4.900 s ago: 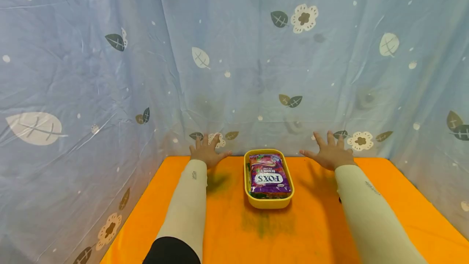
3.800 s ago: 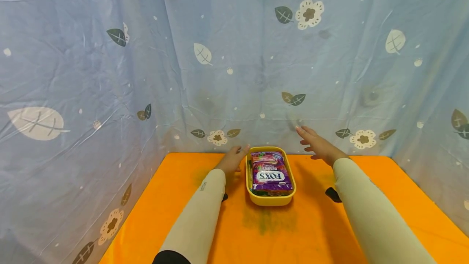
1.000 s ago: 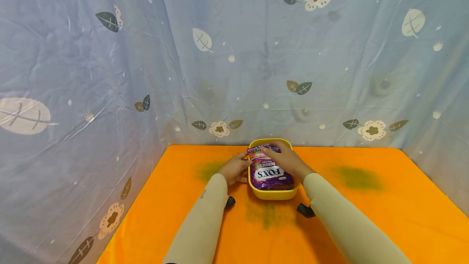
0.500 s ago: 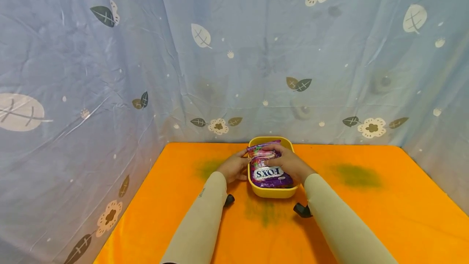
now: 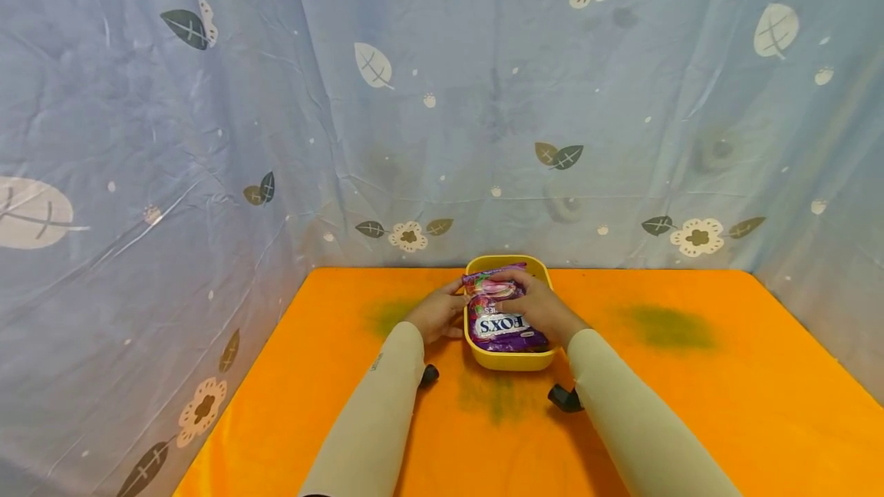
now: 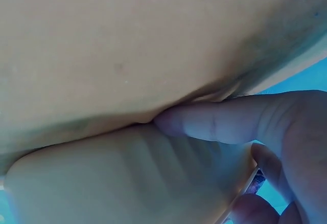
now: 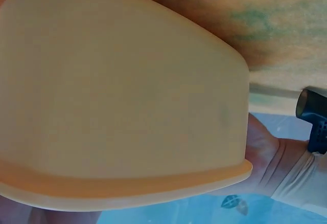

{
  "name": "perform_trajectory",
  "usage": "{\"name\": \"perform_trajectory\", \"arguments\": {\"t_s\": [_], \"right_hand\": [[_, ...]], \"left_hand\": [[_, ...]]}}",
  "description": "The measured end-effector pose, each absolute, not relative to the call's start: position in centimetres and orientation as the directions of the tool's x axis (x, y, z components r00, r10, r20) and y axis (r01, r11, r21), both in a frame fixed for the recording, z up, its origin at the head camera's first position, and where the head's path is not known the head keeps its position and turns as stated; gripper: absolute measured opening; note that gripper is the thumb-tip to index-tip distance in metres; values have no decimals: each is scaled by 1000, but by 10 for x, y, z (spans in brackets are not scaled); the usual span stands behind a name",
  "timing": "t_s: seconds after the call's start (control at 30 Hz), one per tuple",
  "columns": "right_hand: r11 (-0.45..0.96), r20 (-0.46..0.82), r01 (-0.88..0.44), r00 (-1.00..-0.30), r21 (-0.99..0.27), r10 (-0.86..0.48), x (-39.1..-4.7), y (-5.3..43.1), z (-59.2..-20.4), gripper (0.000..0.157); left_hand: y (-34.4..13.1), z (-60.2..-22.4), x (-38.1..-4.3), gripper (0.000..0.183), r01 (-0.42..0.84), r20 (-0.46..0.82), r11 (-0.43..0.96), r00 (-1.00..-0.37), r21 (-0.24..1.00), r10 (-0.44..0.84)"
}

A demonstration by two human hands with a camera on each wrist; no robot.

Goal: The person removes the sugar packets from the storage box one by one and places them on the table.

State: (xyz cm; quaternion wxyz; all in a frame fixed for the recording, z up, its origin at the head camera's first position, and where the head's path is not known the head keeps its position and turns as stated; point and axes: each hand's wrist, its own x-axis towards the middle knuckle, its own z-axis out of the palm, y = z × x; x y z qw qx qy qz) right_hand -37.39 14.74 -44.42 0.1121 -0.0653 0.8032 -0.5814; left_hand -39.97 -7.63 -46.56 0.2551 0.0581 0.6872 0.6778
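A purple Fox's candy packet [image 5: 503,323] lies tilted in a yellow tub [image 5: 512,361], its top edge lifted at the far end. My right hand [image 5: 545,309] reaches over the tub and grips the packet near its upper right part, thumb and fingers spread across it. At the tub's left side, my left hand [image 5: 437,315] holds the rim, fingertips beside the packet's left corner. In the left wrist view, a finger [image 6: 214,121] presses low on the tub's pale wall [image 6: 112,178], and other fingertips lie at the rim. The right wrist view shows mostly the tub's outer wall [image 7: 122,91].
The tub stands on an orange table [image 5: 663,405] with green stains. A pale blue curtain [image 5: 449,136] with printed leaves and flowers closes off the back and sides. Black wrist-camera mounts [image 5: 566,397] hang under both wrists.
From spread open beside the tub, both hands have come inward, the left to the tub's rim and the right onto the packet. The right thumb has shifted down the packet, whose top has turned slightly.
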Motion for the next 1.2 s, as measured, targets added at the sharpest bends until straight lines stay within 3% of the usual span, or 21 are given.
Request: {"name": "perform_trajectory", "arguments": {"t_s": [0.57, 1.2], "right_hand": [[299, -12, -64, -970, -952, -244, -370, 150, -444, 50], [304, 15, -73, -982, -950, -190, -371, 154, -440, 51]], "left_hand": [[-79, -470, -401, 68, -291, -280, 46, -850, 956, 446], [-75, -466, -401, 61, -329, -308, 27, -848, 944, 432]]}}
